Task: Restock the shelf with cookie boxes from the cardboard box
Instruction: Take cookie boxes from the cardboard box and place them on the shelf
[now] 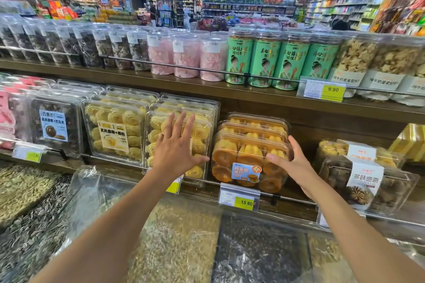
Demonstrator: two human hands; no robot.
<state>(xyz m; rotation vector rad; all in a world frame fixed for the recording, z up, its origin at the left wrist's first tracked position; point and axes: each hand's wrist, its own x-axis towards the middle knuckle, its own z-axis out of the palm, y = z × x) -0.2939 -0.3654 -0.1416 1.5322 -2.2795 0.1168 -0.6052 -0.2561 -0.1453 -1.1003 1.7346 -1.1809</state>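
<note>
Clasping the orange cookie box (243, 156) above the 15.80 tag (239, 196), right grip (292, 165) curls; left grip (174, 147) splayed.

Both arms reach forward, left hand (177, 147) with fingers (180, 122) splayed straight, right hand (293, 164) seemingly cupped.

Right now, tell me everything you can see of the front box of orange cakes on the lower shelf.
The front orange cake box is a clear plastic clamshell packed with golden-orange cakes, with a blue-and-orange label low on its face. It stands on edge, leaning back on two like boxes behind it, on the lower shelf, above the 15.80 price tag. The right hand grips its right side, thumb across the front. The open left hand lies just left of it.
</note>
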